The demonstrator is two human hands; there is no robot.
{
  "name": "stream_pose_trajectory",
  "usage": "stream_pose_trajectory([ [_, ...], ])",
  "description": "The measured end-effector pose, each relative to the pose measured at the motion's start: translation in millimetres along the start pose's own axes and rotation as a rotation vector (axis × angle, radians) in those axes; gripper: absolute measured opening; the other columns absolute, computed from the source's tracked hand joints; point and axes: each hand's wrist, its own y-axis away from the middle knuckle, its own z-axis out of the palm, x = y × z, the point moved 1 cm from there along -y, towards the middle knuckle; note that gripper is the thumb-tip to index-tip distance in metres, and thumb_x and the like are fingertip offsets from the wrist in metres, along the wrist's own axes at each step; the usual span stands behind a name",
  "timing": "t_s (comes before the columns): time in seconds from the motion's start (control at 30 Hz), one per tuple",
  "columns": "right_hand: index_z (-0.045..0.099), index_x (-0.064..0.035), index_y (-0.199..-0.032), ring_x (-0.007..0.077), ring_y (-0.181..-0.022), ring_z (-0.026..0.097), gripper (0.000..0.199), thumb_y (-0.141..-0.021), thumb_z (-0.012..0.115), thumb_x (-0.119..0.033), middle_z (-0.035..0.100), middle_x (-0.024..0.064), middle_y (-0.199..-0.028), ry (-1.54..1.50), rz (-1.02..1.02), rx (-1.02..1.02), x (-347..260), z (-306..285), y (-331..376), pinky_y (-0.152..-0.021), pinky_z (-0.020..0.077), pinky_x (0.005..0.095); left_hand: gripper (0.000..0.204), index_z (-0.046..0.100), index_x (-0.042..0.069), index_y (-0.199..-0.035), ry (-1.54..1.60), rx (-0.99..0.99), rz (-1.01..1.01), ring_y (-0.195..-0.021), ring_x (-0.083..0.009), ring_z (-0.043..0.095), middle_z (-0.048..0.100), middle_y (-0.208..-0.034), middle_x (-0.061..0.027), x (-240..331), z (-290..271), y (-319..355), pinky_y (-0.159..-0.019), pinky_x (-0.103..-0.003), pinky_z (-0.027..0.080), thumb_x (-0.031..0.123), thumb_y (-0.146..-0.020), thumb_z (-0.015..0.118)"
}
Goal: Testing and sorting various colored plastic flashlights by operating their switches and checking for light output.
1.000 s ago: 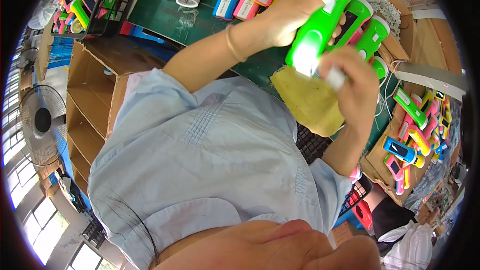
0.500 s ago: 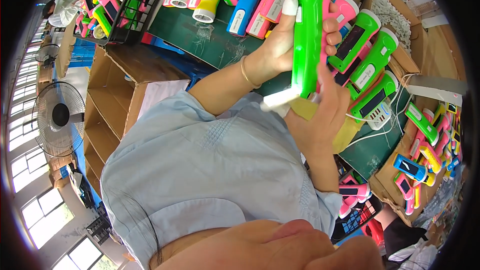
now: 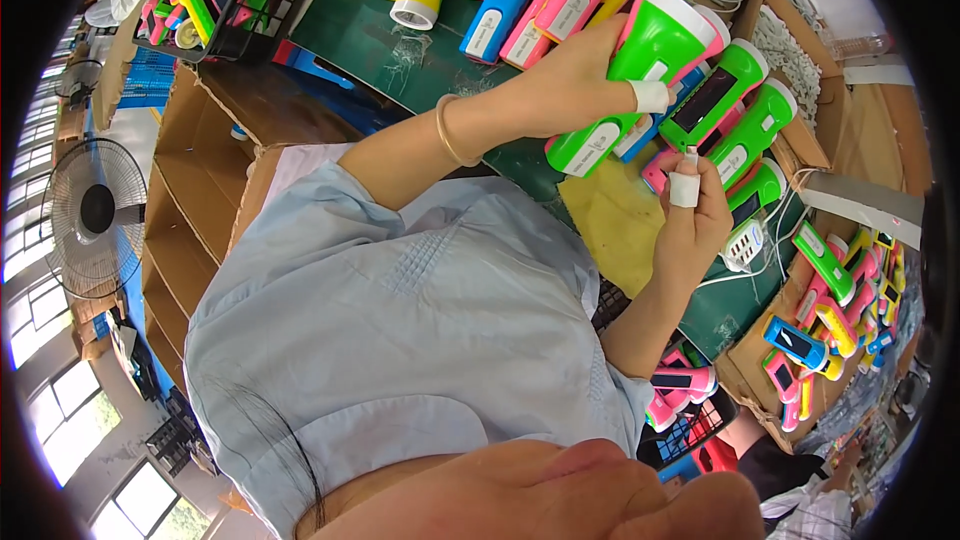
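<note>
My left hand (image 3: 578, 85) is wrapped round the middle of a green flashlight (image 3: 662, 38) with a white-rimmed head. Its head points up and right, and its lower end sticks out below my fingers. White tape covers the thumb. Lower right, my right hand (image 3: 693, 215) is closed in a pinch, with tape on one finger. A small pale tip shows at its fingertips, too small to name. Just beyond that hand lie green flashlights with dark panels (image 3: 705, 100). A yellow cloth (image 3: 608, 220) lies on the green tabletop (image 3: 410, 65) between my forearms.
Pink, blue and yellow flashlights line the far table edge, among them a blue flashlight (image 3: 508, 2). A white multi-port charger (image 3: 743, 245) with cables sits at right. Cartons (image 3: 768, 360) of flashlights stand beyond it. A black crate (image 3: 262, 10) is far left.
The green flashlight has tilted and dropped lower in my left hand; its lit white end piece no longer shows. My right hand has left its lower end and moved right.
</note>
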Motion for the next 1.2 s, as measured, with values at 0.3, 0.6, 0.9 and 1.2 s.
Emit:
stream_pose_trajectory([
  [0.3,0.056,0.0008,-0.077,0.0072,-0.062,0.047,0.020,-0.087,0.053,-0.016,0.056,0.0017,-0.068,0.019,-0.124,-0.067,-45,7,-22,-0.056,0.0377,0.0210,0.076,0.023,-0.003,-0.132,-0.269,-0.121,0.134,-0.094,-0.0243,0.055,0.053,-0.107,-0.0174,0,-5,-4,-0.081,-0.032,0.044,0.020,-0.073,0.065],
  [0.6,0.054,0.0013,-0.072,0.0083,-0.051,0.038,0.018,-0.083,0.057,-0.013,0.046,0.0042,-0.057,0.234,-0.176,-0.161,-35,11,-36,-0.046,0.0297,0.0245,0.067,0.034,-0.010,-0.112,-0.521,0.059,0.039,-0.080,-0.0377,0.056,0.052,-0.092,-0.0256,-7,9,-3,-0.070,-0.039,0.046,0.020,-0.061,0.067],
  [0.9,0.052,-0.0003,-0.074,0.0289,-0.052,0.047,0.014,-0.082,0.057,-0.011,0.050,0.0151,-0.062,0.601,-0.430,0.141,-34,29,-39,-0.049,0.0369,0.0357,0.067,0.031,-0.010,-0.114,-0.655,0.278,0.334,-0.078,-0.0413,0.056,0.053,-0.090,-0.0274,-12,20,-6,-0.064,-0.043,0.046,0.018,-0.067,0.070],
  [1.2,0.047,-0.0056,-0.068,0.0069,-0.047,0.028,0.027,-0.088,0.047,-0.023,0.031,-0.0022,-0.055,0.044,-0.293,0.667,-40,-18,-10,-0.042,0.0192,0.0219,0.065,0.032,-0.003,-0.113,-0.788,0.556,0.299,-0.074,-0.0389,0.058,0.055,-0.083,-0.0244,38,-120,-40,-0.064,-0.042,0.047,0.032,-0.073,0.068],
])
